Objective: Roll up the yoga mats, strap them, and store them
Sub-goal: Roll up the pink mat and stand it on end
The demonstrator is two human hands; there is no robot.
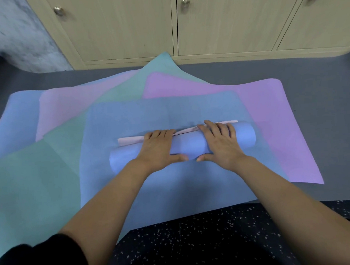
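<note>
**A:** What fills most of the view?

**B:** A grey floor (319, 66) running back to a row of pale wooden cupboards (123, 33). Nearest the camera there's a dark speckled patch of floor (197, 243).

**A:** And the mats?

**B:** They're fanned out on the floor, overlapping. A teal mat (29, 182) spreads widest on the left and a purple mat (271, 110) sticks out on the right. A pink mat (62, 106) and a far blue mat (15, 113) show at the back left. A top blue mat (148, 113) lies over them all, in the middle.

**A:** Where's the rolled one?

**B:** A blue roll (189, 144) lies crosswise on the top blue mat, about halfway up it. I can't tell whether it's part of that mat or a separate one.

**A:** The hands?

**B:** Both are on the roll, side by side. The left hand (158, 147) and right hand (220, 144) each grasp it, with fingers draped over the top and thumbs tucked against the near side. The thumbs nearly meet, and the roll is dented between them.

**A:** Anything smaller?

**B:** A pale pink strip (129, 140) pokes out along the roll's far side. Round metal knobs (185, 2) sit on the cupboard doors
</note>
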